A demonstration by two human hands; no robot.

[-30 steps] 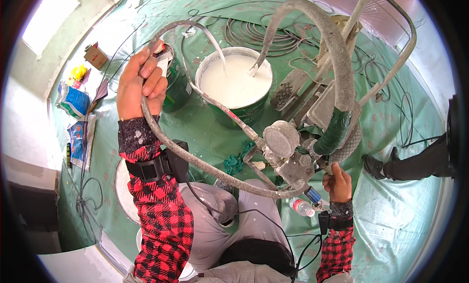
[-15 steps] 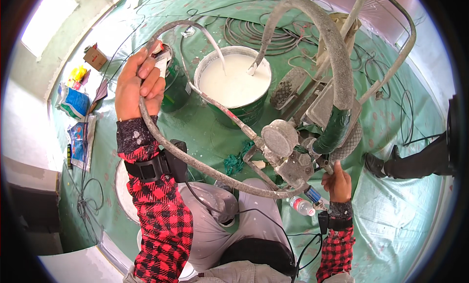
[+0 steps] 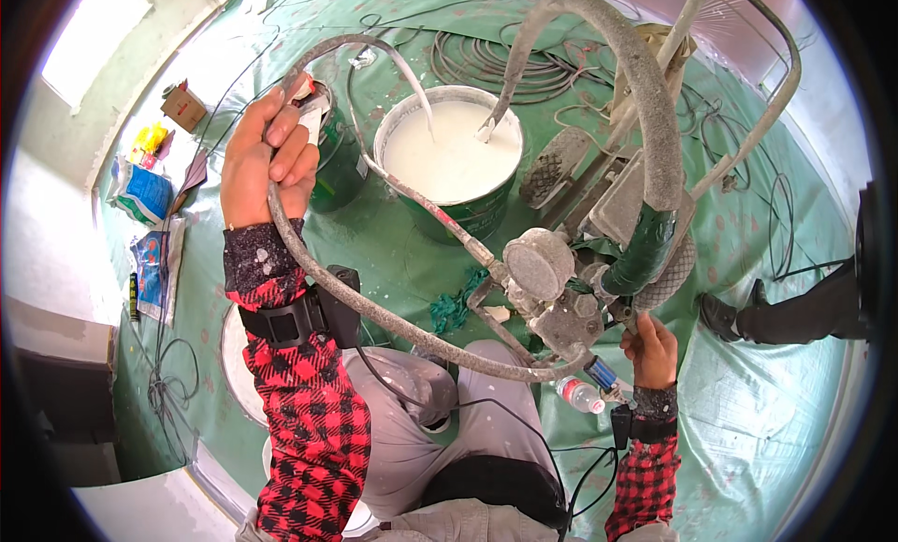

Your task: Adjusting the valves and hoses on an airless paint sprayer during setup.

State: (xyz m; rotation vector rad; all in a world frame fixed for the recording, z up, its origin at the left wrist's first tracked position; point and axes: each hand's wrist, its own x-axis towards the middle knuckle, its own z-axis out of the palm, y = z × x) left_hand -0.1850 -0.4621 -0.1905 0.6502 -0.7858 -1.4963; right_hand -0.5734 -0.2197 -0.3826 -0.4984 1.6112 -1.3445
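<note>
Left hand (image 3: 267, 158) grasping thin hose (image 3: 388, 321), arched from pump (image 3: 566, 322) to far bucket (image 3: 458, 219) of white liquid. Hose likely springy, light, perhaps slick; hold near bend. Right hand (image 3: 651, 350) at pump's right side; grip unclear.

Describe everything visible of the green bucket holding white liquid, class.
The bucket is round, open and upright on green sheeting, its dark green wall plastic-looking and printed, its rim pale and smeared. White liquid fills much of it. A thick grey hose dips in at the right. From the left, a thinner hose arcs over; whether its white end is tube or pouring liquid is unclear.
</note>
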